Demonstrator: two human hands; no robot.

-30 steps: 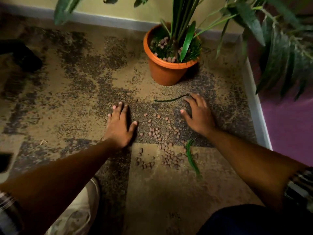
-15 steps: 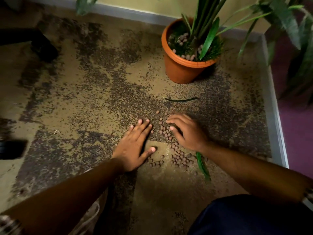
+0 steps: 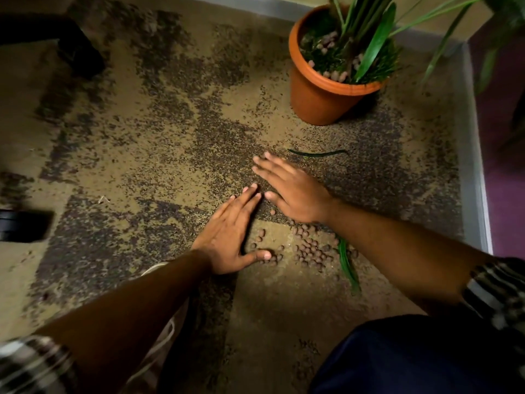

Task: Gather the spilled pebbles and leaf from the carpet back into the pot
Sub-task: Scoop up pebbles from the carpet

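Pebbles (image 3: 309, 250), small and brownish, lie scattered on the mottled carpet (image 3: 136, 143) in a loose patch between the two forearms, nearest the viewer. Both hands rest flat on the carpet with straight fingers, holding nothing. The left hand (image 3: 230, 237) lies palm down at the patch's left edge, its thumb stretched out sideways and touching a few pebbles. The right hand (image 3: 289, 191) lies palm down just beyond the patch, fingers pointing left; its thumb tip comes close to the left hand's fingertips, so the two hands form a wedge open toward the pebbles. Whether more pebbles sit under the right palm cannot be told.

One green leaf (image 3: 348, 265) lies on the carpet at the patch's right edge, partly under the right forearm. A second, thinner dark leaf (image 3: 318, 153) lies beyond the right hand, between it and the terracotta pot (image 3: 315, 98). The pot stands upright near the grey skirting (image 3: 471, 155), well apart from the spill, with a green plant (image 3: 372, 44) and more pebbles on its soil. Checked sleeves (image 3: 494, 291) show at both arms.
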